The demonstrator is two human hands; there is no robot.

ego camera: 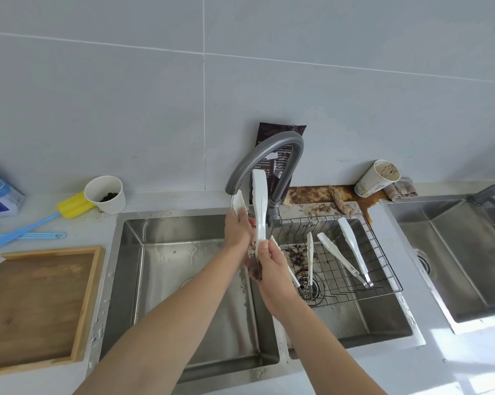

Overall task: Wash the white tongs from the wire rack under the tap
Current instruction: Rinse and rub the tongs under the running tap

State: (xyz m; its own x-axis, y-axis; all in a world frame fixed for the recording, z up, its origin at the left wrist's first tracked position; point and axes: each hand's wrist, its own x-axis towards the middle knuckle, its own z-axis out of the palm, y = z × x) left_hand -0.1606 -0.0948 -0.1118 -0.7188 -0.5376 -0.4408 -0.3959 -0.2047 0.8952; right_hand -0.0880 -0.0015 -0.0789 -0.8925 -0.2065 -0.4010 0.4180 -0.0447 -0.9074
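Step in hand: rinsing. One pair is already out of the rack.

Both hands are holding the white tongs (260, 206) up over the left basin of the sink (166, 269), spread open in a V with the tips up. The left hand (238, 227) is gripping the left arm of the pair, whose tip is sitting right at the spout of the tap (283, 138). The right hand (270, 265) is pinching the hinge end lower down, and some brown residue is showing there. I can't tell if water is running, as no clear stream is showing.

The other tongs (354, 249) are lying in the wire rack (380, 266) over the right basin, with dark crumbs beside them.

Next move, my read:
- Rubbing the left arm under the spout.
- Shifting the pair so the upright arm and the hinge are getting water too.
- Keeping a firm grip, since wet plastic is likely slippery.
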